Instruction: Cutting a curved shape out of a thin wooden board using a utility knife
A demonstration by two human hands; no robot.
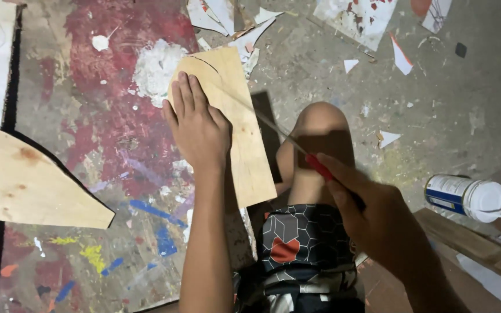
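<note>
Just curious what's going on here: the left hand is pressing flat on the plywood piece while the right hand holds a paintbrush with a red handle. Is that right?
Not quite. The head view shows the right hand holding a thin saw blade with a red grip, not a paintbrush. The left hand does press flat on the plywood piece.

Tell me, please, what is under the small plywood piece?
The plywood piece lies on the paint-stained floor, its top edge beside a white plaster patch. The left hand presses on it; the right hand holds a thin blade against it. Whatever lies directly beneath is covered.
</note>
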